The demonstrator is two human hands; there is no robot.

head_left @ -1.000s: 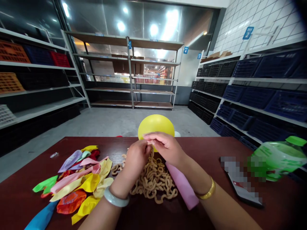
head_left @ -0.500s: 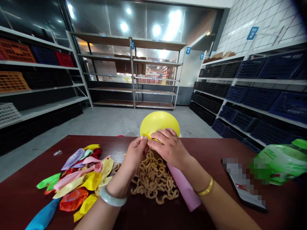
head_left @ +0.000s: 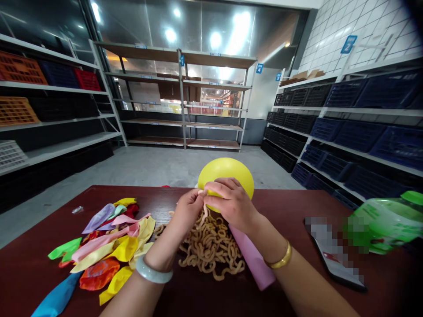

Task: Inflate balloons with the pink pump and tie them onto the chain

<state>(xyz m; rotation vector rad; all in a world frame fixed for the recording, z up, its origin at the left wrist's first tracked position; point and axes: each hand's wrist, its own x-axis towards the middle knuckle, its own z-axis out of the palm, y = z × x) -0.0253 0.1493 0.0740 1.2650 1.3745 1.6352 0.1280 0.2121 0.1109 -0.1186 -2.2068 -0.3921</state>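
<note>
A yellow inflated balloon [head_left: 228, 169] rises over the table's far edge, behind my hands. My left hand [head_left: 189, 207] is closed, its thumb and fingers pinching at the balloon's neck end. Beside it my right hand [head_left: 231, 204] curls its fingers round the balloon's neck side, with the fingertips meeting my left ones. From between the hands a short pale pinkish strand [head_left: 205, 212] hangs down; what it belongs to is unclear. Under my hands lies a heap of tan curled pieces [head_left: 214, 246]. A pink tube-like thing [head_left: 253, 259] rests beside the heap, under my right forearm.
Limp balloons in several colours [head_left: 112, 246] spread over the dark red table [head_left: 280, 281] at left. To the right lie a phone [head_left: 333, 255] and a green bottle [head_left: 393, 222]. Shelves [head_left: 185, 125] stand beyond, with crates [head_left: 360, 136] at both sides.
The balloon has shifted slightly right and down, and more of its underside shows. My right fingers have closed in nearer my left ones. The pale strand below the hands now shows clearly.
</note>
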